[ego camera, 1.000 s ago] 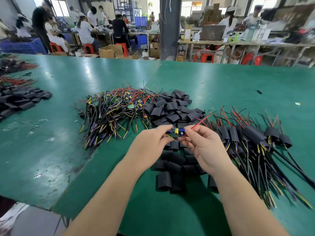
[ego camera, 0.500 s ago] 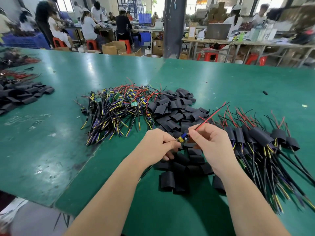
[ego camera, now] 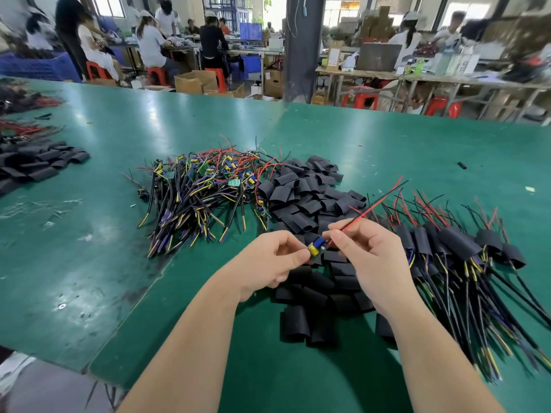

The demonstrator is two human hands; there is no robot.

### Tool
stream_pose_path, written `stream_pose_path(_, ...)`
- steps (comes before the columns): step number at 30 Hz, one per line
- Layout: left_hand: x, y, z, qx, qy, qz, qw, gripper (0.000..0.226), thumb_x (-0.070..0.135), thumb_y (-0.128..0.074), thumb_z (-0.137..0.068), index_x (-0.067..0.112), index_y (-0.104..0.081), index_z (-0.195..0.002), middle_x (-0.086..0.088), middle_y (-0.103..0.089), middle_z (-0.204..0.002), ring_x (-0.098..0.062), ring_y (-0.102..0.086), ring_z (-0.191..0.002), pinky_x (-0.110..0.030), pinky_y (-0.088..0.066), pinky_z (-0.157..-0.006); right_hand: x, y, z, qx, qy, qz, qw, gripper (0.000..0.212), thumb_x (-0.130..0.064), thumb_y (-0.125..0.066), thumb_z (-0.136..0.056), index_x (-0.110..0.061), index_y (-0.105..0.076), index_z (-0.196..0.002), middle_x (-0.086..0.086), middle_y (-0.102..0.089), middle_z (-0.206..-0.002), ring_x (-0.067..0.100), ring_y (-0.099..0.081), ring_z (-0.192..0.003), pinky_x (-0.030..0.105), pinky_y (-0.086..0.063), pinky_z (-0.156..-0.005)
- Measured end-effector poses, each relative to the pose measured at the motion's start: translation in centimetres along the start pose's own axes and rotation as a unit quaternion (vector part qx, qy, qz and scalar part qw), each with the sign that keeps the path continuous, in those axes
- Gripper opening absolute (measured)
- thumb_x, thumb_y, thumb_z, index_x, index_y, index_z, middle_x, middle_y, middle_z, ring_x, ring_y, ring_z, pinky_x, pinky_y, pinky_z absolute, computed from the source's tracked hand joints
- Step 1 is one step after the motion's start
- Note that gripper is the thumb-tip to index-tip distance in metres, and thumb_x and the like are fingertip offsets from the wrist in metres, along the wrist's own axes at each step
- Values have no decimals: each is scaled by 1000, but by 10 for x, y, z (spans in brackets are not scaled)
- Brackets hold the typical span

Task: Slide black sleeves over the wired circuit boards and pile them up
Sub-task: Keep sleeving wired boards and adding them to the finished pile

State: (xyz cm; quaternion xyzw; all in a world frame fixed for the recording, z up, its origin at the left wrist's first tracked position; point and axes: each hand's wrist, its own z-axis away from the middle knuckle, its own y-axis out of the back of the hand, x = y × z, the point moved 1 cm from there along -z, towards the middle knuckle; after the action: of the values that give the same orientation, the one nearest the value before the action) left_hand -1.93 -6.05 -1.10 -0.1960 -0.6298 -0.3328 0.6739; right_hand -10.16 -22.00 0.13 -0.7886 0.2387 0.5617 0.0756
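Note:
A small circuit board with a yellow and a blue part is held in the air between both hands. My left hand pinches its near end. My right hand pinches its far end where the red and black wires leave, pointing up and right. Under the hands lies a heap of loose black sleeves. To the left is a tangle of bare wired boards. On the right is the pile of sleeved boards.
The green table has a seam and a lower left section. More black sleeves and wire bundles lie at the far left. One stray sleeve sits at the right. People work at benches behind.
The board has tilted between my hands and the red and black wires now swing up to the right. Both hands stay over the sleeve heap.

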Motion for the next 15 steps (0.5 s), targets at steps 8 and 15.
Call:
stream_pose_path(8, -1, 13, 6, -24, -38, 117, 992, 15, 11, -53, -95, 6, -50, -82, 10, -61, -51, -3, -27, -35, -15, -21, -39, -13, -7, -52, 96, -93, -295, 946, 31, -23, -45, -102, -10, -66, -84, 6, -71, -68, 15, -66, -61, 21, -51, -55)
stream_pose_path(15, -8, 16, 2, 9, -7, 246, 969, 13, 20, -67, -71, 15, -64, -59, -8, -72, -78, -1, -27, -33, -11, -22, -35, 34, -67, -124, -109, 51, 311, 943, 27, -10, -58, -90, -13, -64, -116, 5, -66, -105, 24, -59, -100, 31, -43, -92)
